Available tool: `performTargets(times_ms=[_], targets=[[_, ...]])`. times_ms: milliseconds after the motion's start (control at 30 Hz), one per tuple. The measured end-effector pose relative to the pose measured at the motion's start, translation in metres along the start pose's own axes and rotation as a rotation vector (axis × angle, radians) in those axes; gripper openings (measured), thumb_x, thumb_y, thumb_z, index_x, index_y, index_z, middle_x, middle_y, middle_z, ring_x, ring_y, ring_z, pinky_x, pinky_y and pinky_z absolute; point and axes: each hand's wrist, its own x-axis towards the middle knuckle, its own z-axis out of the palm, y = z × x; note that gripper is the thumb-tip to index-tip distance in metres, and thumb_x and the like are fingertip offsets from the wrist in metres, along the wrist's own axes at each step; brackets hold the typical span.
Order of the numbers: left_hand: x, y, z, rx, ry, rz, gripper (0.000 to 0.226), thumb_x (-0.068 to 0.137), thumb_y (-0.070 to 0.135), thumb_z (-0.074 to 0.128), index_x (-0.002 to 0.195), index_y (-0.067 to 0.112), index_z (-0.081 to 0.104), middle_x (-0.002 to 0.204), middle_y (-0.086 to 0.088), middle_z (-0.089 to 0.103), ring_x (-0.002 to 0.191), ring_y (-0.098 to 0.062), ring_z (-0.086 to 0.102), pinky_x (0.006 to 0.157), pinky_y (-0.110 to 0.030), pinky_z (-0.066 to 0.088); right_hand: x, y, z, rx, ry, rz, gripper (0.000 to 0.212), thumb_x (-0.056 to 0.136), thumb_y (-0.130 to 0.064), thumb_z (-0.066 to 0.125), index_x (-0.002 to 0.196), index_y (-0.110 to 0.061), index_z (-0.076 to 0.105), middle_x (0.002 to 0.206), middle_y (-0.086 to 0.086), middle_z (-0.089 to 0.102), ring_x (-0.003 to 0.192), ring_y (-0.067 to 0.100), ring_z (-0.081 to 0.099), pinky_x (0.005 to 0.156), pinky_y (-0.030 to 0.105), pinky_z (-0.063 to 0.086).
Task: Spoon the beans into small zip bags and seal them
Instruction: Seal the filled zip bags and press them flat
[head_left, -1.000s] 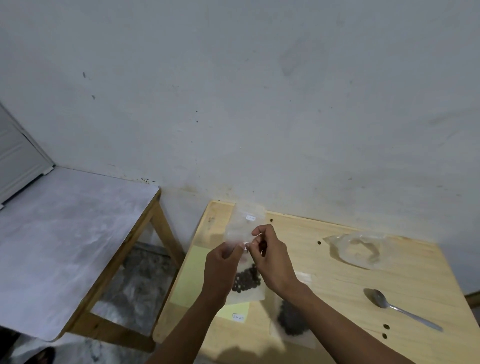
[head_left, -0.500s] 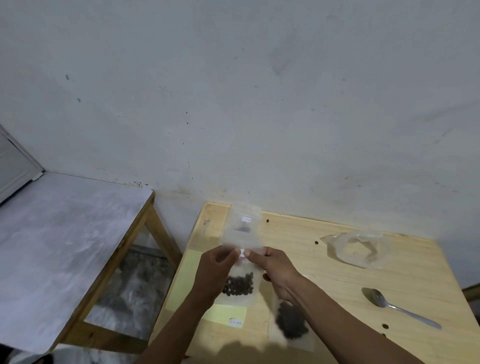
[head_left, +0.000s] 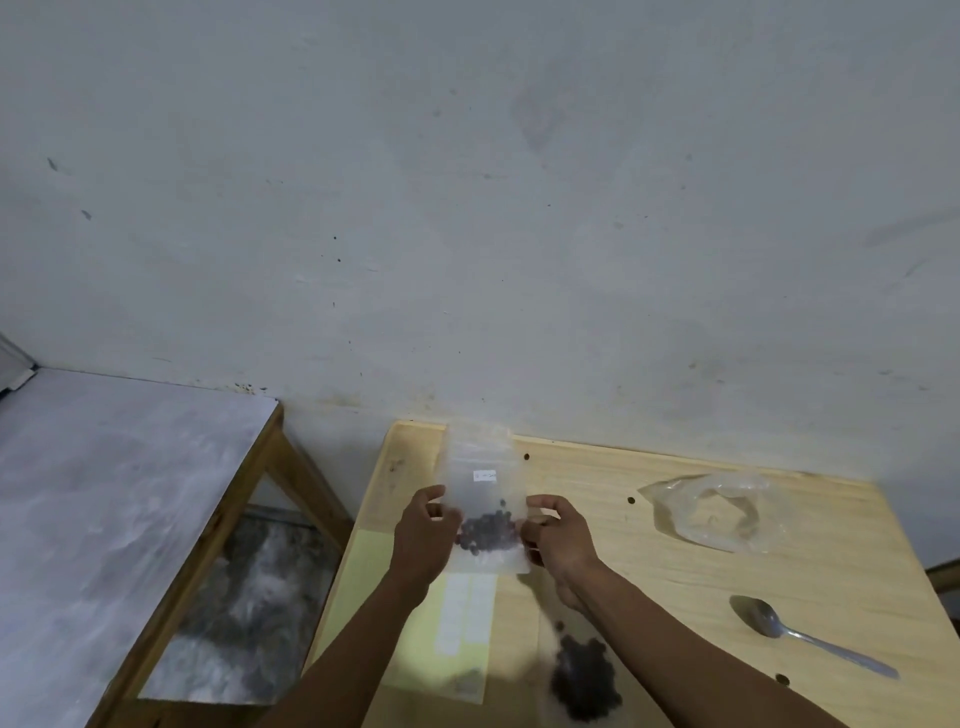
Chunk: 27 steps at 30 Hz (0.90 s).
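I hold a small clear zip bag upright above the wooden table, dark beans gathered in its lower part. My left hand pinches its left edge and my right hand pinches its right edge. Another bag of dark beans lies flat on the table near my right forearm. A metal spoon rests on the table at the right. A crumpled clear plastic bag sits at the back right.
A yellow sheet with an empty zip bag on it lies under my hands by the table's left edge. A second table with a grey top stands to the left, a gap between them. The wall is close behind.
My hands have moved apart from the middle of the bag to its left and right edges. The beans now sit level with my fingers. The camera has tilted up slightly.
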Motion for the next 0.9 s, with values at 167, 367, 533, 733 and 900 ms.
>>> performTargets(times_ms=[167,367,533,733,900], targets=[[0.035,-0.004,0.003,0.095,-0.061,-0.025,0.046,0.087,0.023,0.057,0.132,0.012,0.053,0.105,-0.012,0.063,0.089,-0.02,0.059,0.068,-0.023,0.046,0.028,-0.005,0.016,-0.036,0.042,-0.025,0.037,0.088,0.012,0.044,0.114,-0.01,0.06,0.079,0.015,0.062,0.065,0.027,0.054,0.059,0.036,0.044],[0.083,-0.03,0.013,0.318,-0.051,-0.053,0.07,0.071,0.056,0.046,0.136,0.03,0.045,0.128,-0.003,0.06,0.111,-0.027,0.059,0.095,-0.051,0.048,0.042,-0.013,0.022,-0.116,-0.043,-0.004,0.051,0.095,0.005,0.045,0.143,-0.013,0.042,0.084,0.005,0.058,0.056,0.012,0.048,0.046,0.019,0.042],[0.063,-0.004,0.016,0.362,-0.088,-0.003,0.065,0.091,0.027,0.057,0.149,0.019,0.031,0.156,-0.005,0.032,0.14,-0.027,0.034,0.114,-0.047,0.029,0.046,-0.011,0.02,-0.12,-0.045,-0.005,0.049,0.095,0.005,0.046,0.14,-0.013,0.044,0.102,0.011,0.064,0.068,0.018,0.054,0.058,0.027,0.044],[0.051,-0.005,0.02,0.381,0.154,0.265,0.048,0.088,0.01,0.059,0.136,0.017,0.052,0.144,-0.006,0.045,0.135,-0.026,0.036,0.108,-0.028,0.028,0.039,-0.01,-0.018,-0.254,-0.04,-0.097,0.037,0.095,-0.002,0.051,0.132,-0.011,0.051,0.115,0.009,0.061,0.091,0.019,0.058,0.078,0.029,0.048],[0.011,-0.015,0.038,0.248,-0.054,0.288,0.024,0.091,0.005,0.055,0.104,0.023,0.064,0.101,-0.001,0.066,0.08,-0.011,0.061,0.07,-0.006,0.042,0.02,0.009,-0.07,-0.517,0.109,-0.203,0.033,0.092,-0.001,0.054,0.124,-0.011,0.056,0.103,-0.007,0.058,0.089,0.015,0.057,0.067,0.011,0.044]])
